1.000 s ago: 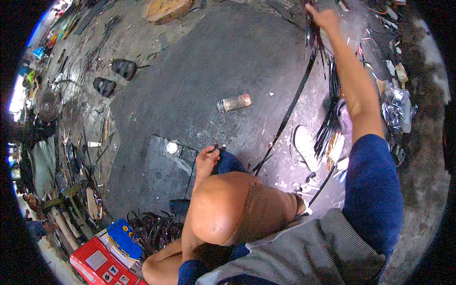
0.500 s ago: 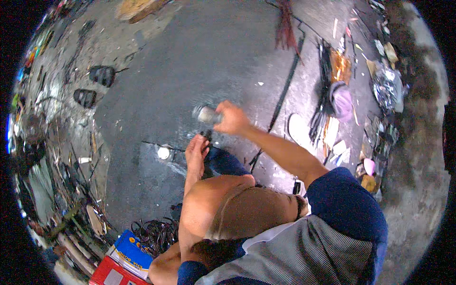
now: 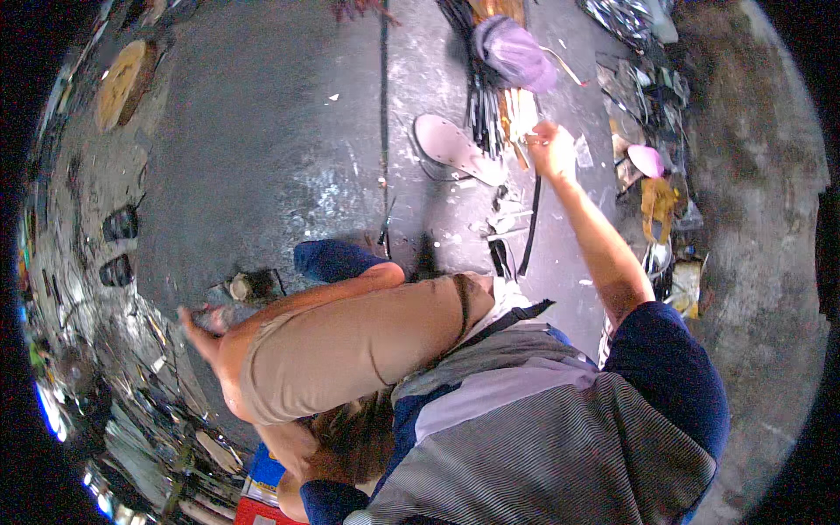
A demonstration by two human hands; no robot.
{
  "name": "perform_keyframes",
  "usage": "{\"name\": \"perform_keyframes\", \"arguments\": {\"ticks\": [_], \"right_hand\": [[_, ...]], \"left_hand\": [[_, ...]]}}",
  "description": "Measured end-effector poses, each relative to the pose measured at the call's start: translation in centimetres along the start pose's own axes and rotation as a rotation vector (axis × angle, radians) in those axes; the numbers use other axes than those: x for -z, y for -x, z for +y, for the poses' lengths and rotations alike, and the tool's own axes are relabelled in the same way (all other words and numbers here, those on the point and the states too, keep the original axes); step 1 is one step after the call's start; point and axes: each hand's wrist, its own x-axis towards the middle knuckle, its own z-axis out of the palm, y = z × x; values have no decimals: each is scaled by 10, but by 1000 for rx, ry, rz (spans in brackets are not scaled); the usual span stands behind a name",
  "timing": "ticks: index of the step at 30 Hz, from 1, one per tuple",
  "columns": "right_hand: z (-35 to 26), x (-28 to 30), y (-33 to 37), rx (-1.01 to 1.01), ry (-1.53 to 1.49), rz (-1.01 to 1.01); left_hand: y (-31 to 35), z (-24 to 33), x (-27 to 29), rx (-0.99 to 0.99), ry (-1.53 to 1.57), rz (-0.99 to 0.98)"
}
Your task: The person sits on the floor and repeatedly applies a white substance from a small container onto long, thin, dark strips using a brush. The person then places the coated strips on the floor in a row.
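My right hand (image 3: 551, 150) reaches out at the far right, its fingers curled down beside pale strips (image 3: 518, 109); what they grip, if anything, is hidden. A bundle of black strips (image 3: 483, 114) lies to its left, near a pale pinkish shoe sole (image 3: 446, 140) with small holes. From near the hand, a black strap (image 3: 532, 227) runs down across the floor. My left hand (image 3: 206, 328) is beyond my bent leg at the left, smeared by motion. Close to it is a stubby cylindrical metal piece (image 3: 249, 287) with a cream-coloured end.
A purple cap-like thing (image 3: 516, 52) rests on the strips. Scraps and a pink oval piece (image 3: 646, 162) line the right side. At the left are a round wooden block (image 3: 127, 85), two dark sandals (image 3: 118, 223) and littered debris. A red and blue box (image 3: 262, 490) stands at the lower left.
My right hand has let go of the metal cylinder and moved right to the strips. My left hand has moved left and down, away from the small dark piece. The view has swung right.
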Motion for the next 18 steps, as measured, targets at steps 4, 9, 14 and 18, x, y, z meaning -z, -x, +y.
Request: {"name": "perform_keyframes", "arguments": {"ticks": [4,9,14,18], "right_hand": [[94,25,15,-118,274,-67],[139,-29,99,-206,403,-627],[51,-82,92,455,138,-836],[-83,-118,69,694,48,-865]], "left_hand": [[-64,84,132,-390,-26,-19],[-10,177,169,-624,119,20],[98,221,199,-675,-20,146],[208,174,161,-819,55,223]]}}
